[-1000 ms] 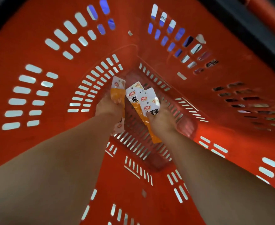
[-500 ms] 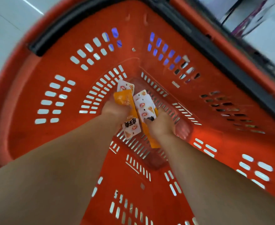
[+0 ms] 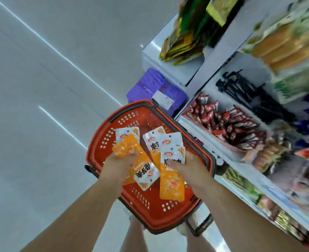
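On my feed the shelves [image 3: 259, 99] at right smear into motion blur, and I cannot read their goods. The left hand [image 3: 118, 166] and right hand [image 3: 188, 166] cover parts of the snack packets [image 3: 171, 142], print included. Both forearms run off the bottom edge. The packets hide much of the red basket [image 3: 99, 151] floor.

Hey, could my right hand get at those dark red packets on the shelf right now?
Probably not to grab them: the way to the dark red packets looks open, but the right hand is full, gripping several white-and-orange packets.
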`<state>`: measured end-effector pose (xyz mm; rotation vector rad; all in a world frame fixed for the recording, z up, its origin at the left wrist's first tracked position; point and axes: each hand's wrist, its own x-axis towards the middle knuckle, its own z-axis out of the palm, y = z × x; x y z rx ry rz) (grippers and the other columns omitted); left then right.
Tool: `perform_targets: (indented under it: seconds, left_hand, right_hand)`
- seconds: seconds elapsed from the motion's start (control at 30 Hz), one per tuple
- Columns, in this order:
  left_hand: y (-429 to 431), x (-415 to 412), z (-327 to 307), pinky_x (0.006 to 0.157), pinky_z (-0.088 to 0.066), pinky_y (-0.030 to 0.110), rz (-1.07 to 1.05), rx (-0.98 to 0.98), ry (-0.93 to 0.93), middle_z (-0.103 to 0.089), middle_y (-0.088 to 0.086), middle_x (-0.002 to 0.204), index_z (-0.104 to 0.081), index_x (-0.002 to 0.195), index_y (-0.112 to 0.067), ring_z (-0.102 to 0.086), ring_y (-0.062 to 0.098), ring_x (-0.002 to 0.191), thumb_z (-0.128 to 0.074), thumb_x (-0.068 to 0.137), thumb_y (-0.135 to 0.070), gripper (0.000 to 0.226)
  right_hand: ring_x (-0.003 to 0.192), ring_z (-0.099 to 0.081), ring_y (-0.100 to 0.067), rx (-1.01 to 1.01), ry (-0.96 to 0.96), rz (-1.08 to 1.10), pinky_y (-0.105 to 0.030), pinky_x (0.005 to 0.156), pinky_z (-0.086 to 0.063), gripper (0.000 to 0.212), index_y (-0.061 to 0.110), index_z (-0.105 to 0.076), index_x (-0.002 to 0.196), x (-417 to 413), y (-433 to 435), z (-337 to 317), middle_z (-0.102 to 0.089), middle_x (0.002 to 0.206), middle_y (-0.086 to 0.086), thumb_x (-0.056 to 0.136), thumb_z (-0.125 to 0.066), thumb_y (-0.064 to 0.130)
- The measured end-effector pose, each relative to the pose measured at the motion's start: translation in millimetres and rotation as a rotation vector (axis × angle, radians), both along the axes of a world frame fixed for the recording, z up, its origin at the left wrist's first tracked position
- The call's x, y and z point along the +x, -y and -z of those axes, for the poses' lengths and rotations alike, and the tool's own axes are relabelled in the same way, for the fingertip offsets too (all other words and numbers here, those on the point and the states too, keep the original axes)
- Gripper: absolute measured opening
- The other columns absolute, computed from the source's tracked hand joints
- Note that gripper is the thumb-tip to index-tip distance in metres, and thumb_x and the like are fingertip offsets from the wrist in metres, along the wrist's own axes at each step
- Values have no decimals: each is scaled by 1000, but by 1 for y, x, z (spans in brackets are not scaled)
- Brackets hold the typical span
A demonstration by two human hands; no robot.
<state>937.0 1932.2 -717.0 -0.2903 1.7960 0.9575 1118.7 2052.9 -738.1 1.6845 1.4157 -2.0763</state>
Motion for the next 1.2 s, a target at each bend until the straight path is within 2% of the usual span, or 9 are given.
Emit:
perform_targets:
  seconds: [0.07, 0.27, 0.37, 0.47, 0.6, 0.77, 0.9, 1.07, 1.2]
  left_hand:
    - [9, 5, -56, 73, -62, 46, -73, 47, -10, -77, 0, 80, -77, 107, -16, -72, 26, 73, -82, 86, -26, 23]
    - [12, 3, -206, 86, -62, 53, -278, 216, -95, -80, 11, 99, -76, 107, -13, -77, 35, 93, -77, 92, -20, 16]
    - [4, -2, -273, 70, -60, 36, -354, 325, -187, -80, 11, 94, -75, 106, -11, -76, 26, 79, -76, 93, -15, 14]
    - [-12, 2, -332, 47, -54, 22, -348, 416, -231, -76, -2, 68, -72, 110, -7, -70, 7, 54, -75, 94, -15, 18]
    - [-47, 25, -385, 74, -64, 48, -304, 557, -190, -79, 15, 102, -73, 110, -13, -77, 35, 92, -80, 90, -19, 22]
    - [-72, 52, -424, 69, -62, 57, -76, 638, -263, -71, 11, 87, -76, 93, -29, -63, 26, 73, -80, 89, -25, 8]
    - [-77, 53, -449, 51, -56, 29, -55, 657, -295, -73, 4, 81, -68, 112, -15, -63, 12, 50, -65, 101, -19, 12]
    - [-86, 60, -480, 58, -57, 31, 52, 599, -430, -73, -2, 66, -69, 95, -15, -66, 12, 53, -65, 101, -18, 8]
    - [-89, 83, -495, 84, -58, 49, 234, 621, -282, -75, 11, 95, -75, 107, -14, -68, 26, 81, -69, 99, -23, 14]
  right_hand:
    - [109, -72, -16, 2, -65, -23, -39, 94, -55, 31, 32, -69, 125, 1, -4, -62, -76, 117, 14, 96, -74, 23]
    - [108, -74, -25, 1, -264, 143, -45, 92, -59, 36, 21, -66, 131, 12, 5, -222, -76, 120, -2, 98, -66, 8]
    - [99, -76, -25, 18, -374, 268, -37, 77, -62, 31, 21, -67, 125, 18, 11, -288, -77, 116, -6, 98, -62, 6]
    - [103, -75, -30, 48, -429, 336, -49, 90, -60, 38, 19, -68, 127, 17, 20, -335, -76, 118, -10, 90, -68, 13]
    - [107, -74, -30, 104, -487, 435, -47, 88, -59, 34, 23, -67, 130, 7, 30, -376, -76, 120, -6, 98, -65, 11]
    - [113, -71, -28, 259, -468, 531, -58, 101, -55, 35, 34, -65, 133, 26, 9, -411, -75, 122, 3, 100, -69, 23]
    - [119, -67, -15, 460, -461, 411, -48, 106, -50, 31, 39, -66, 126, 65, -32, -444, -73, 124, 15, 99, -71, 23]
    - [117, -69, -15, 565, -392, -120, -52, 106, -51, 47, 43, -60, 135, 103, -90, -496, -71, 128, 17, 90, -74, 42]
    - [105, -72, -11, 699, -424, -175, -44, 96, -58, 31, 39, -66, 122, 95, -107, -524, -75, 116, 16, 99, -69, 18]
